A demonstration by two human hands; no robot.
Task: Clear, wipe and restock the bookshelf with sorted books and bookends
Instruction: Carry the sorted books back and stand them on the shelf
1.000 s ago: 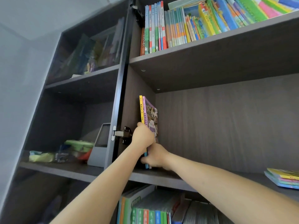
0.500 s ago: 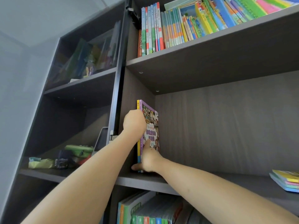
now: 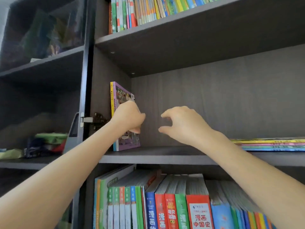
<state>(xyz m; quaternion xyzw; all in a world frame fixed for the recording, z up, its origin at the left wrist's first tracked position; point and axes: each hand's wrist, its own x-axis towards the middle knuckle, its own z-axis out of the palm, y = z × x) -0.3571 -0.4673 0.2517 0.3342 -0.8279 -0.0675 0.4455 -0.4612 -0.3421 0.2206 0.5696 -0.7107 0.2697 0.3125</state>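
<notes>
1. From the head view, restocking has only begun. On the middle shelf (image 3: pixel 165 156) two books stand at the far left, a yellow book (image 3: pixel 112 96) against the side wall and a purple book (image 3: pixel 121 93) just beside it. The rest of that board is bare up to a flat stack (image 3: pixel 270 144) at the right end.
2. I judge the clearing and wiping of this shelf done, since the board looks bare and clean. I cannot be certain from here.
3. What is left is to stand the flat stack beside the two upright books, fetch any others, and set bookends. No bookend shows anywhere.
4. The upper row (image 3: pixel 140 12) and the lower row (image 3: pixel 165 204) are full and upright.
5. My left hand (image 3: pixel 127 116) is curled on the purple book's cover, thumb beneath and knuckles toward me — it grasps the book and holds it upright against the yellow one.
6. My right hand (image 3: pixel 183 124) is released, with loosely bent fingers holding nothing. It hangs above the bare board, near the purple book but not touching it, and well apart from the flat stack.
7. The two books stand with their bottoms on the board.
</notes>
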